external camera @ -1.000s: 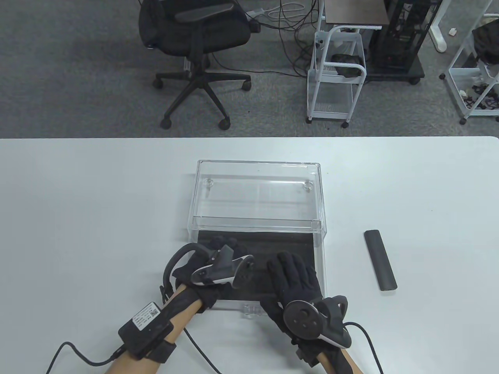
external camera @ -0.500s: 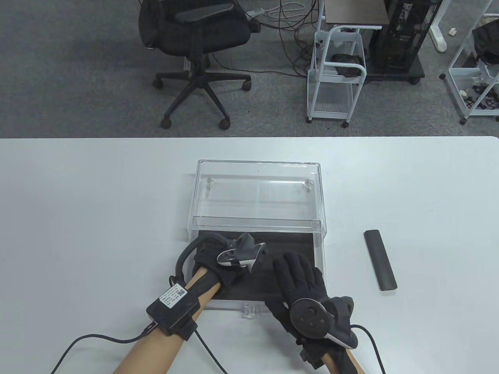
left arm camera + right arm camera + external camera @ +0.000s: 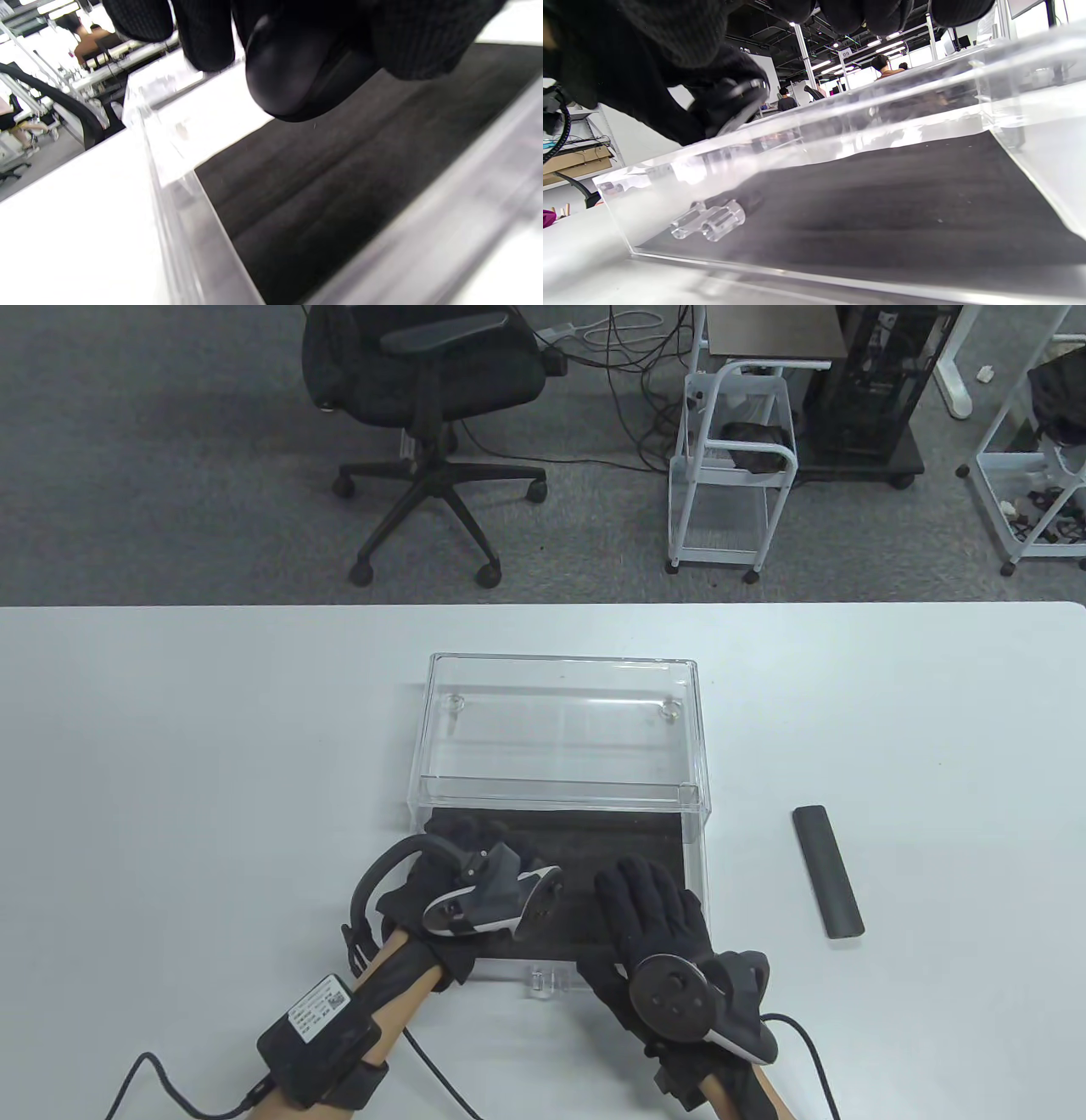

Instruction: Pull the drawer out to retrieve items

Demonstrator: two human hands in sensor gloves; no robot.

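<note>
Hands first. Left hand [image 3: 462, 869] sits in the lower middle of the table view, reaching over the left part of the pulled-out drawer [image 3: 697, 865]. In the left wrist view its fingers [image 3: 203, 34] curl round a dark, smooth, rounded object [image 3: 292, 72] at the top of the frame, held above the drawer's black lining [image 3: 339, 169]. So the left grip is closed around that object, though what it is cannot be told.

Right hand [image 3: 653, 925] lies lower right of the left one, fingers spread flat over the drawer's right side, near the front wall. Its grip is open and holds nothing; whether the fingers touch the lining cannot be told.

Clear box [image 3: 560, 729] stands in the middle of the white table [image 3: 170, 772], and the drawer sticks out of it toward the bottom of the frame. The small clear handle [image 3: 547, 980] on the drawer front shows between the two wrists. The right wrist view shows the lining [image 3: 882, 203] bare where visible.

Right of the box, well apart from it, a flat dark bar [image 3: 827, 869] lies on the table.
</note>
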